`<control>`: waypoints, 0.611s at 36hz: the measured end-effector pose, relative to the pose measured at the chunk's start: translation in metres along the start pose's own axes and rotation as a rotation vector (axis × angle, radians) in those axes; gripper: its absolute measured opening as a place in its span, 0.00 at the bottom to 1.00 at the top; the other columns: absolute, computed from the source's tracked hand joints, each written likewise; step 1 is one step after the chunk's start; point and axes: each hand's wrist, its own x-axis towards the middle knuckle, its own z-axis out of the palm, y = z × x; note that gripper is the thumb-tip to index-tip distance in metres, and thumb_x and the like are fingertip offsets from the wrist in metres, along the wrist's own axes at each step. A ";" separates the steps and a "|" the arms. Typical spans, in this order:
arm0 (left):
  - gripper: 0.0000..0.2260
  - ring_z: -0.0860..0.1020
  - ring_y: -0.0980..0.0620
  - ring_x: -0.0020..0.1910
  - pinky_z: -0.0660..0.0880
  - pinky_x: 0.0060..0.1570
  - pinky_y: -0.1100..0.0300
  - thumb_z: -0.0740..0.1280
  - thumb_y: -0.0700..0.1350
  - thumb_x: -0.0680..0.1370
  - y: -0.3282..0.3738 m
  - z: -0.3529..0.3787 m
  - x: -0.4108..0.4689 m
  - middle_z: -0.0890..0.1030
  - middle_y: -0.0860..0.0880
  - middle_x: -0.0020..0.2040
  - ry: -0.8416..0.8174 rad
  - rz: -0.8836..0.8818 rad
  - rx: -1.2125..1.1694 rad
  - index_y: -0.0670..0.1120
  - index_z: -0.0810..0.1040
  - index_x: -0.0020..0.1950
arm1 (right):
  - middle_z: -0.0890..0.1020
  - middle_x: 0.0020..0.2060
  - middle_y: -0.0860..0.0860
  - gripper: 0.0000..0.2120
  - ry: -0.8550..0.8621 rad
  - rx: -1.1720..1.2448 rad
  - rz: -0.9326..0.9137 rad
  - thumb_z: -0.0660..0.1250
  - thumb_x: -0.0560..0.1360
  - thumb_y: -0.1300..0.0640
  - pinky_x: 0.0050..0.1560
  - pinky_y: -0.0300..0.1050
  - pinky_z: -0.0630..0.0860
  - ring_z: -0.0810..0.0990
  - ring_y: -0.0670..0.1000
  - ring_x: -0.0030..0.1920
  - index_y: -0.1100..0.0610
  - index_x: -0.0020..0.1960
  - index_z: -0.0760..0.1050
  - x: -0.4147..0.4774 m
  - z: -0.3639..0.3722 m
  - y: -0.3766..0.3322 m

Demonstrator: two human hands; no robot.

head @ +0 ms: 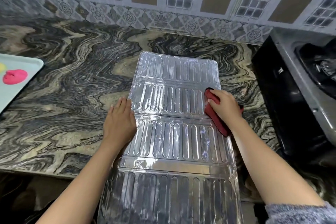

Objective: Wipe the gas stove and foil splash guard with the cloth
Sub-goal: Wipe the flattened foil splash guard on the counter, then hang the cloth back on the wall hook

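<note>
Now left flat, right grips cloth

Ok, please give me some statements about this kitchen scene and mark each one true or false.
1. The foil splash guard lies unfolded on the countertop. True.
2. The left hand holds the cloth. False: the right hand grips the red cloth; the left hand presses flat on the guard's left edge.
3. The gas stove stands right of the guard. True.
4. The pink item lies on the stove. False: it lies on the tray at far left.
</note>
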 end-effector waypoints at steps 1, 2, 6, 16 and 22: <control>0.23 0.47 0.52 0.76 0.43 0.74 0.55 0.46 0.47 0.81 0.000 0.000 0.001 0.50 0.47 0.77 -0.002 -0.001 -0.011 0.43 0.50 0.76 | 0.77 0.60 0.56 0.18 0.020 -0.001 0.012 0.65 0.74 0.58 0.60 0.50 0.69 0.72 0.58 0.62 0.56 0.64 0.74 0.002 -0.002 0.000; 0.23 0.48 0.52 0.76 0.44 0.74 0.55 0.46 0.47 0.81 -0.001 0.000 0.002 0.51 0.47 0.77 -0.004 -0.003 -0.021 0.43 0.50 0.76 | 0.78 0.58 0.57 0.17 0.042 -0.007 0.022 0.65 0.74 0.59 0.58 0.50 0.71 0.73 0.59 0.60 0.56 0.62 0.75 0.003 -0.003 0.001; 0.23 0.51 0.50 0.76 0.46 0.74 0.55 0.50 0.46 0.81 -0.003 -0.003 0.006 0.55 0.46 0.77 -0.007 0.003 -0.074 0.42 0.54 0.75 | 0.79 0.51 0.59 0.15 0.127 0.062 0.072 0.62 0.72 0.65 0.48 0.45 0.72 0.76 0.61 0.52 0.58 0.57 0.78 0.004 -0.009 -0.001; 0.18 0.67 0.42 0.66 0.65 0.65 0.47 0.59 0.38 0.75 0.034 -0.040 0.010 0.69 0.40 0.67 0.067 -0.006 -0.240 0.38 0.69 0.66 | 0.82 0.50 0.55 0.14 0.475 0.368 0.000 0.65 0.70 0.66 0.51 0.33 0.69 0.79 0.53 0.51 0.59 0.54 0.80 -0.012 -0.059 -0.061; 0.22 0.68 0.50 0.67 0.63 0.65 0.59 0.64 0.47 0.77 0.112 -0.081 -0.006 0.69 0.48 0.69 0.043 0.205 -0.931 0.45 0.65 0.70 | 0.83 0.47 0.50 0.12 0.563 0.553 -0.065 0.70 0.69 0.63 0.53 0.42 0.76 0.80 0.48 0.49 0.56 0.52 0.80 -0.038 -0.084 -0.108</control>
